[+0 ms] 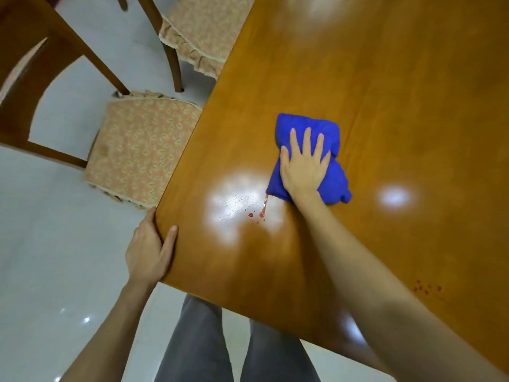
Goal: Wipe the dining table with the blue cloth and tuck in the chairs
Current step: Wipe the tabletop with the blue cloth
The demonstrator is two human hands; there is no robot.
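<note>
My right hand [304, 166] presses flat on one crumpled blue cloth [311, 125]; my left hand [150, 252] grips the glossy wooden table [385, 92] by its corner; two floral-cushioned chairs [137, 150] stand beside it.

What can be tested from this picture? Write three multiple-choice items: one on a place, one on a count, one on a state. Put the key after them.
1. The red streak on the table lies:
A. touching the blue cloth's near corner
B. far beyond the cloth
C. on top of the cloth

2. Chairs in view:
A. one
B. two
C. four

3. The right hand is:
A. a fist above the table
B. gripping the table's edge
C. flat on the cloth, fingers straight

Key: 1 A, the streak meets the cloth's corner; 2 B, two cushioned seats show beside the table; 3 C, its straight fingers press the cloth.
</note>
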